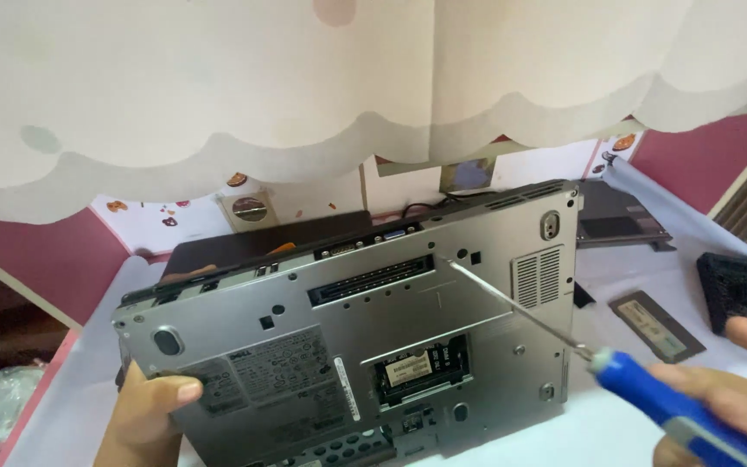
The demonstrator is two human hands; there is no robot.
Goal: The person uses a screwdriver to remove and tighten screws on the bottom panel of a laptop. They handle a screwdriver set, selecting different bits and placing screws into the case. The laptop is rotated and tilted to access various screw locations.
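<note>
Grey laptop (347, 320) flipped underside up, mid-tabletop (616, 424), memory bay open. Left hand (144, 411) pressing thumb on its near-left corner, steadying. Right hand (728, 393) clenched round blue screwdriver (650, 398), tip at a screw near the back edge. Both hands partly cut off by frame.

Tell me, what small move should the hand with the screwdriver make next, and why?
Probably press the tip squarely into the screw and begin turning. The screwdriver, held by the right hand, already has its tip at a small hole near the long slot on the laptop's grey underside, and the left hand braces the tilted laptop at its near corner.
</note>
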